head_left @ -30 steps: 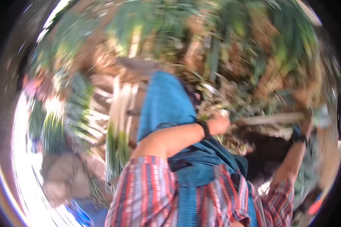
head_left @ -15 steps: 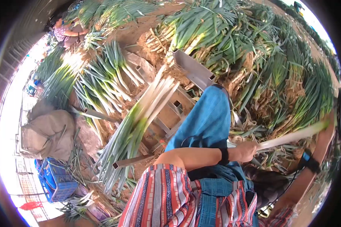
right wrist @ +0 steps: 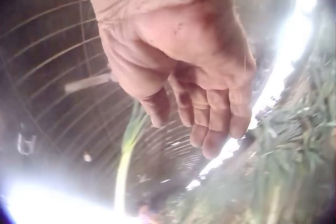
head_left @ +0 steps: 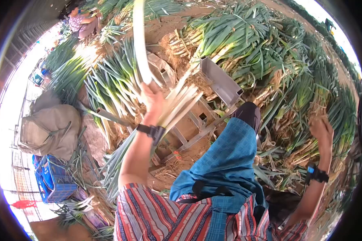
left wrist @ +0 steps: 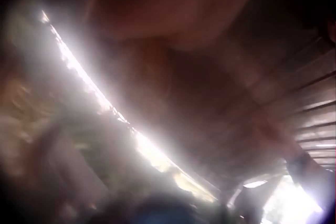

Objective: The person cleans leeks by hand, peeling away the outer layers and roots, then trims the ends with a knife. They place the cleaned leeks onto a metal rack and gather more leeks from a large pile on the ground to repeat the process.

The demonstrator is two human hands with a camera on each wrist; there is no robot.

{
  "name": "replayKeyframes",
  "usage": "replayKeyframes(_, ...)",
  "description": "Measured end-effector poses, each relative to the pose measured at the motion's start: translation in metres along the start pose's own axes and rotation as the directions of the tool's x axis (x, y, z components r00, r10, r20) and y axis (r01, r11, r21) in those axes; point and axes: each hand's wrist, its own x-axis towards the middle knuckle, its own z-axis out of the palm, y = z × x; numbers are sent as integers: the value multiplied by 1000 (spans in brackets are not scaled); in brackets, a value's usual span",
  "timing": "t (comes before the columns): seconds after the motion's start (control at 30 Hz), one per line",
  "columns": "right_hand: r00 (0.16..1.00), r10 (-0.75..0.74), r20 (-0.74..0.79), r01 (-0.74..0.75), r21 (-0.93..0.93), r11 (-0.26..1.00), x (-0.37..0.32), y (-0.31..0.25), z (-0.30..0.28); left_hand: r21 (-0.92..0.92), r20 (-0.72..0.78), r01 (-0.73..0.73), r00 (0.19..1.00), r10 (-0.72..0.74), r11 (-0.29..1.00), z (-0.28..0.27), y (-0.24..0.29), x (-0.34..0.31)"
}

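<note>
One long, pale leek stalk with a smooth white shank (head_left: pixel 139 36) is pointing away from the bare left hand (head_left: pixel 152 99), lying beyond the fingertips on the side away from the person's body. Its long axis is running roughly in line with the forearm, and its far end is passing out of the top of the head view. The left fingers are apparently gripping the near, thicker end; blur is hiding their exact wrap, and the dark left wrist view is not settling it.

The left hand is clearly the nearer one. Just beside and below it, a loose bundle of white-stemmed, green-leaved leeks (head_left: pixel 181 102) is lying slantwise over a grey metal frame (head_left: pixel 180 135); a row of green-topped leeks (head_left: pixel 116 76) is spreading to the left. How high the stalk is sitting above these, I cannot tell.

Well apart, the bare right hand (right wrist: pixel 178 61) is holding nothing, its fingers (right wrist: pixel 214 121) loosely bent. In the head view it is hanging beside a large heap of rooted, dark-green leeks (head_left: pixel 321 92).
</note>
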Motion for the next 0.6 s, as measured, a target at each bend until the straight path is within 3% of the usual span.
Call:
replayKeyframes(0.03,990,112,-83,-105,84,991,-6,19,-19,157,-156,-92,981,116,983,-6,33,-5)
replayKeyframes(0.07,962,225,-155,-198,175,964,-13,34,-34,266,-180,-99,972,150,959,-12,66,-21)
replayKeyframes(0.13,830,388,-400,-222,402,889,-36,49,-39,469,-214,-106,950,229,877,-8,85,-26)
replayKeyframes(0.2,857,466,-219,-361,389,847,-59,48,-51,440,-69,-205,963,260,874,9,64,-10)
replayKeyframes(0.23,854,505,-122,-431,376,820,-66,37,-41,392,-24,-310,938,346,866,30,25,13)
replayKeyframes(0.27,825,550,-133,-457,417,786,-68,39,-42,227,14,-363,929,370,904,51,12,14)
replayKeyframes(0.33,753,640,-152,-501,499,707,-70,54,-47,38,43,-683,730,682,729,101,15,-11)
replayKeyframes(0.37,731,658,-181,-503,510,698,-69,61,-46,-231,148,-641,721,677,732,127,21,-35)
replayKeyframes(0.43,673,694,-257,-496,539,681,-60,105,-69,-180,140,-890,398,907,418,188,36,-83)
replayKeyframes(0.47,751,598,-279,-487,377,788,-60,136,-87,-410,294,-792,355,888,452,215,43,-109)
replayKeyframes(0.5,818,493,-296,-449,205,870,-60,161,-95,-614,436,-616,255,863,493,241,52,-140)
replayKeyframes(0.57,730,632,-260,-576,263,774,-55,189,-110,-692,412,-678,-89,907,248,282,70,-203)
replayKeyframes(0.6,812,550,-195,-567,-36,823,-52,204,-116,-763,328,-640,-261,908,92,304,74,-231)
